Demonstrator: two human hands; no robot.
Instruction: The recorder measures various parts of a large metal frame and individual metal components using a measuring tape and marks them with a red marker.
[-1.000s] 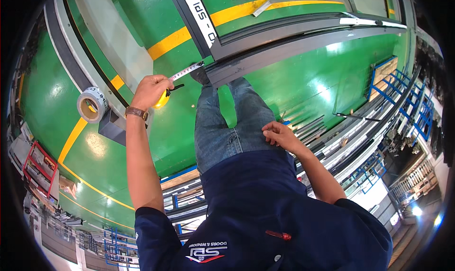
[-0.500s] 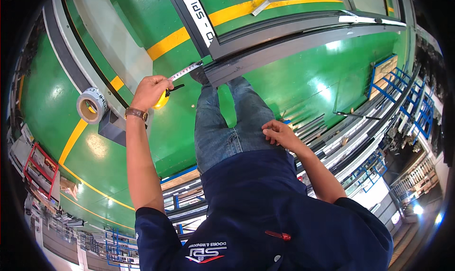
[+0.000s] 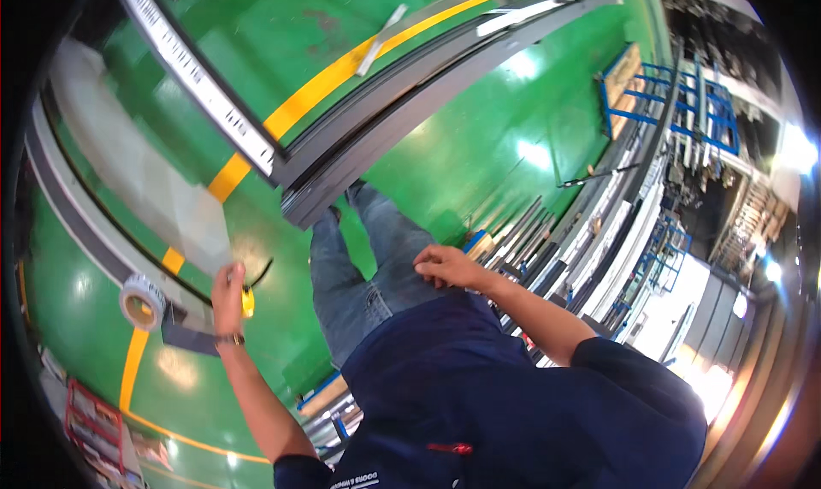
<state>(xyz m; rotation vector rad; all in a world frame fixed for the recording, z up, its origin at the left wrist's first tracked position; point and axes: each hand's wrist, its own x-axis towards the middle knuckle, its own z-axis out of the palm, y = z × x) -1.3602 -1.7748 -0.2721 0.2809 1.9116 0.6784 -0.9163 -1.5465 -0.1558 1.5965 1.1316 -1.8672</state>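
Observation:
My left hand (image 3: 227, 285) grips a yellow tape measure (image 3: 247, 302), and a short dark strap (image 3: 262, 272) curls out from it. The hand hangs over the green floor, below and left of the cut ends of a stack of long grey metal profiles (image 3: 385, 125). My right hand (image 3: 446, 266) rests on my right thigh, on blue jeans, with loose fingers and nothing in it. A white roll of tape (image 3: 141, 301) lies on a dark ledge just left of my left hand.
A dark profile with a white printed strip (image 3: 192, 74) runs alongside the grey stack. A yellow line (image 3: 342, 70) crosses the green floor. Racks of long metal bars (image 3: 590, 224) stand to my right, with blue racks (image 3: 684, 104) beyond. A red rack (image 3: 90, 420) is at lower left.
My left hand has drawn back from the profile ends, and the tape blade that reached them is no longer stretched out. The right hand stays on the thigh.

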